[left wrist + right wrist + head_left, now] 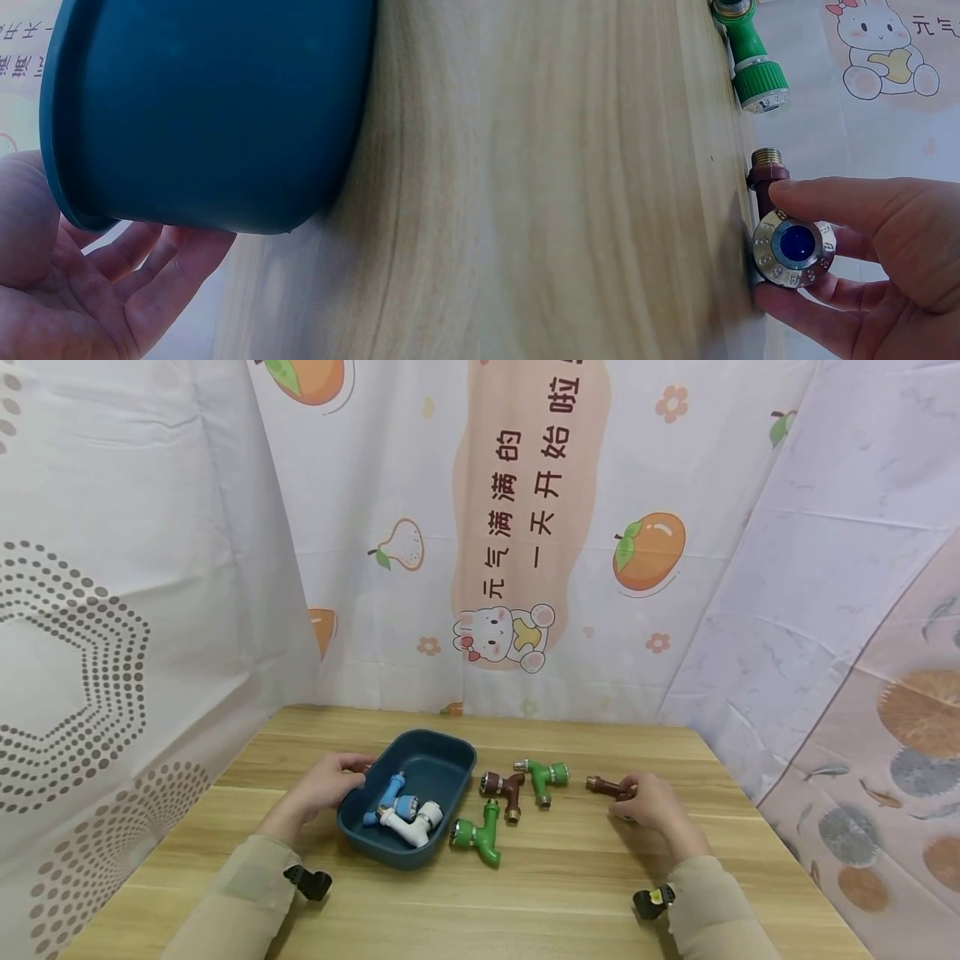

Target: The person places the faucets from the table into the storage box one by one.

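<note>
At right, brown faucet [604,787] crosswise, thread [766,157] leftward

ok so I'm counting one bin [437,762] on one worktop [525,906]. Inside the bin: one blue tap [392,790], one white tap [408,829], so that's two. Then from the bin, two green taps [487,838], roughly 3 and 4 o'clock, and two brown taps [512,787], both about 3 o'clock. That makes six taps, plus two black wrist cameras [309,883].

The wood-grain counter [555,906] before me
On it, left of centre, stands a dark-blue basin [390,854]; just right lies a green tap [487,838], and nearer the far edge, a brown tap [512,789] beside another green tap [539,777].
</note>
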`<state>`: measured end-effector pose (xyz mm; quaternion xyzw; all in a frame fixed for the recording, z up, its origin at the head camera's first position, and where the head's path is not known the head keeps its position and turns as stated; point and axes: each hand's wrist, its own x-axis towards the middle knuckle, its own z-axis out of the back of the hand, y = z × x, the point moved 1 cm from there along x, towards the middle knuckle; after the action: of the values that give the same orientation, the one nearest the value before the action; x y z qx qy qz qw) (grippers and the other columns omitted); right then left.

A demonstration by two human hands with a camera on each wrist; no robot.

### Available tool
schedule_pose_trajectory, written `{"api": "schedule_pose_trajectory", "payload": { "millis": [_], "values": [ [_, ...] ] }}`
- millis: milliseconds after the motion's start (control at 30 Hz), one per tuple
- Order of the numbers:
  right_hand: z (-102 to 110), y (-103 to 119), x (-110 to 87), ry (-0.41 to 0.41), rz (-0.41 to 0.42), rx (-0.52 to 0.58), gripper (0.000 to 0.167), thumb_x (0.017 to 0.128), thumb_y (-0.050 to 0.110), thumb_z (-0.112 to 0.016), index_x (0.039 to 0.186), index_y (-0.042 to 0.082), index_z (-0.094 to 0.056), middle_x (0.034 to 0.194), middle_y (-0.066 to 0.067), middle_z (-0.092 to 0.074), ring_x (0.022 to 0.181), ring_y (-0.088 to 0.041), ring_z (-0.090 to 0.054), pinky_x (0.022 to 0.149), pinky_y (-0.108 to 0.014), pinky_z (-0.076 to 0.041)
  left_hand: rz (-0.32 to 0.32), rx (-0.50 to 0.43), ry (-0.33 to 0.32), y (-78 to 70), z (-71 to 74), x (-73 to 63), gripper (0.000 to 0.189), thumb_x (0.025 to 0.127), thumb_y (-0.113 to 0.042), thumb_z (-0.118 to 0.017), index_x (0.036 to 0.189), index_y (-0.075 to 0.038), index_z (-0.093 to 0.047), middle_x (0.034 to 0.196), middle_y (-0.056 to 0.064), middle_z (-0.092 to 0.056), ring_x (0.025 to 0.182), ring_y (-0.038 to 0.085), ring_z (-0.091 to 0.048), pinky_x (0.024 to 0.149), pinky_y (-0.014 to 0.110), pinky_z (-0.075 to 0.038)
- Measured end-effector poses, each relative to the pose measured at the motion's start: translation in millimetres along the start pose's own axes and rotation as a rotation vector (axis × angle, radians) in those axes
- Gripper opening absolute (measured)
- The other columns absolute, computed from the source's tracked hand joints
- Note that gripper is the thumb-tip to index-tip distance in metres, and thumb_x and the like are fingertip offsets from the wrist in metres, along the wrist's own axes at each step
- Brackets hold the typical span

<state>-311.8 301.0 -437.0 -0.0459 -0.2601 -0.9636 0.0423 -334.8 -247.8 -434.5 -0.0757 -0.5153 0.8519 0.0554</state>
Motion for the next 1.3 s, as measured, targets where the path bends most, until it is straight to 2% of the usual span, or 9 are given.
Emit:
{"api": "schedule_pose_trajectory", "payload": {
  "millis": [133,500,700,1033,1300],
  "values": [
    [-0.1,-1.0,0.1,0.003,-0.008,0.023,0.034,0.076,0.018,-0.086,0.1,0.001,-0.071,0.091,-0.01,-0.07,0.082,-0.027,-0.06,0.072,-0.042,-0.05,-0.007,0.003,-0.002,0.5,-0.1,0.5,0.046,0.094,-0.004,-0.056,0.14,-0.002,-0.06,0.129,0.021,-0.059,0.089,0.025,-0.065,0.067,0.04,-0.06],
    [-1.0,-4.2,1.9,-0.018,-0.003,0.04,0.026,0.075,0.016,-0.086,0.092,0.004,-0.07,0.086,-0.003,-0.069,0.081,-0.022,-0.061,0.073,-0.041,-0.049,-0.008,0.001,-0.008,3.9,-0.8,2.3,0.046,0.093,-0.004,-0.057,0.139,-0.003,-0.061,0.129,0.02,-0.061,0.092,0.024,-0.066,0.068,0.04,-0.06],
    [0.0,-5.1,2.2,-0.031,0.005,0.059,0.026,0.074,0.015,-0.086,0.091,0.004,-0.069,0.083,-0.003,-0.067,0.078,-0.022,-0.059,0.07,-0.038,-0.048,-0.003,-0.011,-0.003,4.5,-0.8,2.3,0.047,0.093,-0.003,-0.056,0.14,-0.003,-0.06,0.13,0.02,-0.06,0.092,0.025,-0.066,0.068,0.041,-0.06],
    [2.9,-4.2,2.6,-0.045,0.009,0.083,0.028,0.072,0.014,-0.084,0.093,0.004,-0.068,0.087,-0.007,-0.067,0.082,-0.025,-0.061,0.075,-0.043,-0.051,0.0,-0.017,0.0,3.6,-0.2,2.1,0.047,0.093,-0.003,-0.056,0.14,-0.004,-0.061,0.132,0.021,-0.059,0.092,0.025,-0.066,0.068,0.041,-0.06],
    [7.0,-2.2,2.9,-0.088,0.036,0.091,0.023,0.074,0.013,-0.081,0.092,0.005,-0.069,0.087,-0.006,-0.069,0.082,-0.025,-0.063,0.072,-0.04,-0.051,0.004,-0.016,0.001,1.7,-0.3,0.9,0.047,0.093,-0.003,-0.056,0.14,-0.004,-0.06,0.131,0.021,-0.059,0.092,0.025,-0.066,0.069,0.041,-0.06]
  ]
}}
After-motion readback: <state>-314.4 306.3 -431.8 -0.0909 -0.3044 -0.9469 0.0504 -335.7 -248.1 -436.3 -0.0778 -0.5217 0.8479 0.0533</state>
